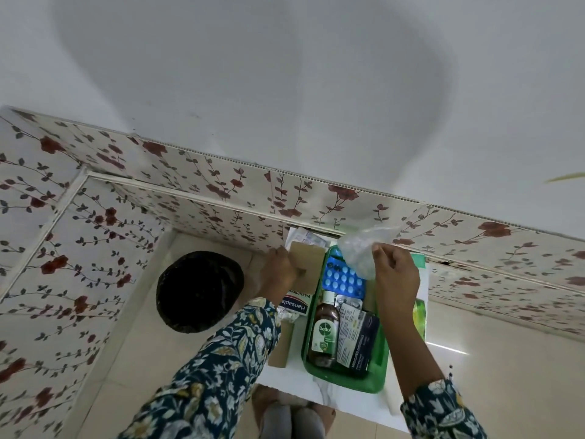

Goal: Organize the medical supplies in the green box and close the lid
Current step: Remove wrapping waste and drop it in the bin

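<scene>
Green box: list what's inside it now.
Inside the green box: a blue blister pack, a Dettol bottle, a silver strip and a dressings packet. Anything beneath them is hidden.

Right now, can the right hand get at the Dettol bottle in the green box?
Probably yes, once it is free. The Dettol bottle lies uncovered in the green box, with nothing lying over it, but the right hand is pinching a clear plastic bag above the box.
</scene>
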`<state>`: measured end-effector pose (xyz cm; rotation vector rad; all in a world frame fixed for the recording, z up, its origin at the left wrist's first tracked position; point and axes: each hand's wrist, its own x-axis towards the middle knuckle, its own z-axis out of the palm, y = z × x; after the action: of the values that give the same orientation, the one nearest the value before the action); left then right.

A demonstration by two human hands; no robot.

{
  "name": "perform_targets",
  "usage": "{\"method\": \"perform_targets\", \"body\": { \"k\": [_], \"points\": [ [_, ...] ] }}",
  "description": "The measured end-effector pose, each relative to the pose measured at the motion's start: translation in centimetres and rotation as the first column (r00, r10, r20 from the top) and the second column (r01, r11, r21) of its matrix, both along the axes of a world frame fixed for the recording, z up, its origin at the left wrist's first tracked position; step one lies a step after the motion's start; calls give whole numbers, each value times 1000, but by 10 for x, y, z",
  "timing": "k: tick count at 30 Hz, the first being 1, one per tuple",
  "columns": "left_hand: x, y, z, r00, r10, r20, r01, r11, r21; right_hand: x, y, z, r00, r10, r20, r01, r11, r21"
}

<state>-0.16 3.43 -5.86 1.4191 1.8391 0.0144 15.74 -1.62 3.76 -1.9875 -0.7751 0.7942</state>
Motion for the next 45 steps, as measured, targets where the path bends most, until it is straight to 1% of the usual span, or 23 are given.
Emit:
{"method": "perform_targets", "body": {
  "k": [2, 7, 8, 10, 12, 14, 16, 18, 20, 21, 22, 24, 26, 28, 29, 31, 33, 36, 38, 40, 42, 44, 45],
  "points": [
    [2, 2, -5, 998, -37, -57, 38, 999, 19, -5, -4, -6, 1000, -6, -10, 6, 1000, 5],
    [1, 6, -12, 997, 5, -72, 2, 995, 103, -13, -7, -13, 1000, -4, -20, 4, 1000, 16],
    [0, 7, -13, 999, 35, -39, -30, 993, 114, -15, -7, -14, 1000, -4, -20, 4, 1000, 17],
    [-2, 9, -10, 982, 144, 123, -157, 983, 97, -19, -9, -15, 999, 0, -36, 1, 1000, 21],
    [-4, 8, -3, 908, 261, 327, -287, 957, 34, -24, -9, -12, 998, 9, -56, -9, 1000, 15],
    [-13, 5, 9, 794, 357, 491, -404, 915, -13, -35, -7, -7, 996, 15, -91, -15, 1000, -3],
    [-29, -2, 29, 675, 430, 599, -494, 867, -66, -54, -4, -3, 991, 50, -125, -55, 998, -37],
    [-47, -15, 49, 556, 475, 682, -543, 829, -135, -79, 1, -1, 981, 121, -150, -132, 989, -64],
    [-65, -26, 62, 488, 494, 719, -578, 801, -158, -104, 6, -7, 970, 217, -106, -228, 968, -107],
    [-78, -31, 63, 467, 513, 721, -612, 775, -155, -120, 8, -12, 958, 276, -77, -284, 950, -131],
    [-93, -37, 62, 452, 542, 709, -651, 743, -153, -137, 10, -19, 945, 317, -83, -327, 931, -161],
    [-126, -49, 50, 424, 618, 662, -718, 675, -170, -169, 13, -35, 904, 364, -223, -406, 894, -189],
    [-158, -59, 29, 454, 681, 575, -752, 639, -163, -196, 16, -57, 848, 399, -349, -488, 845, -221],
    [-193, -67, 2, 469, 741, 481, -791, 595, -145, -227, 18, -92, 786, 453, -420, -584, 767, -265],
    [-212, -70, -13, 475, 767, 432, -810, 572, -125, -244, 18, -113, 772, 458, -440, -603, 746, -282],
    [-242, -77, -38, 513, 786, 344, -826, 562, -53, -269, 21, -159, 772, 465, -434, -617, 714, -331],
    [-267, -85, -63, 536, 782, 318, -826, 563, 8, -294, 25, -203, 771, 483, -415, -630, 675, -385],
    [-290, -91, -96, 533, 780, 326, -825, 565, -1, -324, 31, -260, 769, 486, -415, -636, 640, -430],
    [-300, -95, -117, 526, 785, 328, -830, 558, -5, -342, 35, -287, 765, 521, -379, -644, 603, -470],
    [-304, -97, -126, 522, 783, 338, -830, 557, -8, -350, 38, -299, 739, 609, -289, -656, 548, -519],
    [-304, -100, -126, 518, 782, 347, -830, 558, -19, -354, 37, -296, 719, 648, -252, -662, 527, -533],
    [-302, -100, -120, 527, 776, 347, -821, 570, -27, -350, 38, -283, 727, 624, -285, -667, 546, -507],
    [-301, -100, -114, 542, 768, 340, -812, 583, -22, -346, 38, -273, 750, 576, -324, -654, 579, -486]
  ]
}}
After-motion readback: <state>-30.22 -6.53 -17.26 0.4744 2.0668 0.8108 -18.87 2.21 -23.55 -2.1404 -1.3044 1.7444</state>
